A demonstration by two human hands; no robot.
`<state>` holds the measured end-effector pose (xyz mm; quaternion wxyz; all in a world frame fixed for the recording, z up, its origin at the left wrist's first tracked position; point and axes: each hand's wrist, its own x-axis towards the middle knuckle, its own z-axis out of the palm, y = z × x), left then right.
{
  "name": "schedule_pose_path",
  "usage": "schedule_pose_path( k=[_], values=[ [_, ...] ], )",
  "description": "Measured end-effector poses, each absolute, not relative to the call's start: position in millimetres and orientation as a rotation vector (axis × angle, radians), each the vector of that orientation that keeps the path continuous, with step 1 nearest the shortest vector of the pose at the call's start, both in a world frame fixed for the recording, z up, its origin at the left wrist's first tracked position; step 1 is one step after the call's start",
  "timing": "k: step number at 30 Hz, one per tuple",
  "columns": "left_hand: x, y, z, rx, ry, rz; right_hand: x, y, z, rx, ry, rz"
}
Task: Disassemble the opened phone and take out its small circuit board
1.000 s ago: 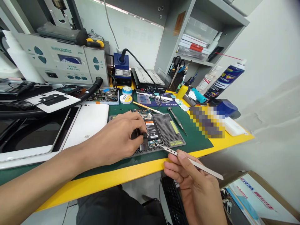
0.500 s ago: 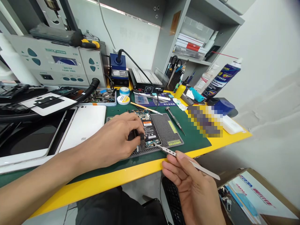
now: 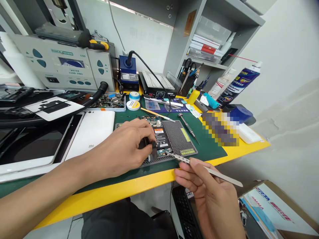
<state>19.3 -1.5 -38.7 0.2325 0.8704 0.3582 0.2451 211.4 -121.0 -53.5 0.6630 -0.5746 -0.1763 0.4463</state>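
An opened phone (image 3: 159, 136) with its battery and circuit board showing lies on a grey work mat (image 3: 177, 135). My left hand (image 3: 124, 149) rests on the phone's left side, fingers pinched on a small black part (image 3: 154, 146) at its lower edge. Below the table edge, my right hand (image 3: 211, 199) grips silver tweezers (image 3: 199, 166). The tweezers' tips touch the phone's lower right corner.
A white phone back cover (image 3: 91, 131) and a tablet (image 3: 35, 142) lie to the left. A screwdriver (image 3: 188, 127), a brush (image 3: 154, 114), solder tins (image 3: 134, 105), a parts tray (image 3: 108, 102), a rework station (image 3: 62, 64) and a spray can (image 3: 239, 84) crowd the green mat (image 3: 211, 147).
The tweezers' rear end has dipped slightly and my right hand shifted a little. My left hand stays pinched on the phone; the view wobbled.
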Motion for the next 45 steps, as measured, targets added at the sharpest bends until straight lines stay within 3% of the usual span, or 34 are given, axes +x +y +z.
schedule_pose_path(
  k=[30,45],
  values=[
    [19,-1,-36,2.358,0.997,0.631,200,-127,-57,-1.221,-0.172,1.085],
    [20,-5,-33,2.361,0.995,0.622,215,-121,-53,-1.281,-0.41,1.054]
  ],
)
